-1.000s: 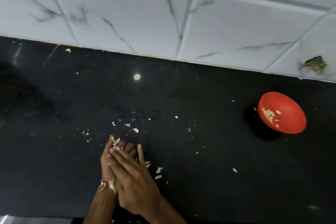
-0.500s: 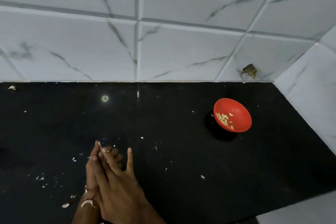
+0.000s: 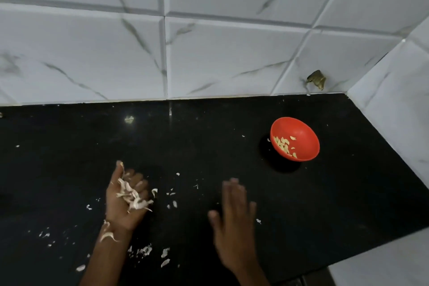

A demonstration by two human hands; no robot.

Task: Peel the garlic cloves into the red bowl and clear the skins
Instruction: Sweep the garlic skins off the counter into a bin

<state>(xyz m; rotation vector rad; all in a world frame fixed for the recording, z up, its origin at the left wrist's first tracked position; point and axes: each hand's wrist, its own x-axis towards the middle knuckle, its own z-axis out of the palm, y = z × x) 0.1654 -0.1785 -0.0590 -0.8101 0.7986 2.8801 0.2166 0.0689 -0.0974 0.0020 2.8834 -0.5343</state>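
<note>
Head view: hands apart over the black tabletop (image 3: 69, 169).
Left hand (image 3: 120, 210) cups garlic skins (image 3: 132, 195) in curled fingers (image 3: 135, 179); right hand (image 3: 234, 216) blurred, fingers straight; red bowl (image 3: 304, 132) with peeled cloves (image 3: 284, 145) near the far right corner.

black counter (image 3: 232, 227) | red bowl (image 3: 301, 132) | scattered garlic skins (image 3: 165, 262)

Black glossy countertop (image 3: 325, 204) under white veined wall tiles (image 3: 232, 53) — small brownish lump (image 3: 316, 79) near the corner
</note>
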